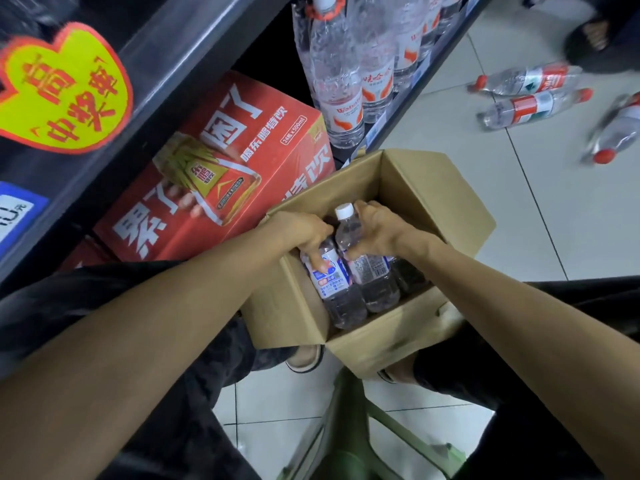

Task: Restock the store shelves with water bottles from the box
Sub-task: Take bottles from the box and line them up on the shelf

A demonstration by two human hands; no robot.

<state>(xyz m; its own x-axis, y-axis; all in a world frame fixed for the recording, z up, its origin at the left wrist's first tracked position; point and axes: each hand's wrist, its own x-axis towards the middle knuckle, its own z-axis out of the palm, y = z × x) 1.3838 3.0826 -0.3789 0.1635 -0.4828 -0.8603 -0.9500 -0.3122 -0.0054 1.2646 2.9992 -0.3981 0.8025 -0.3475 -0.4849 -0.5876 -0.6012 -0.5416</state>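
- Open box (433, 202): plain brown corrugated cardboard, looking matt and unprinted.
- Small bottles (346, 299) inside it: clear, smooth plastic, showing glossy printed labels.
- Red carton (242, 140): printed cardboard, giving off a slight sheen.
- Shelf edge (166, 74): dark painted metal, catching soft highlights.
- Floor (519, 244): pale glazed tile, reflecting light.
- Stool (349, 427): green moulded plastic, appearing smooth.

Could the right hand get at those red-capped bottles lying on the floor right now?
Probably not: the right hand is busy gripping a white-capped bottle inside the cardboard box, and the red-capped bottles lie well beyond it.
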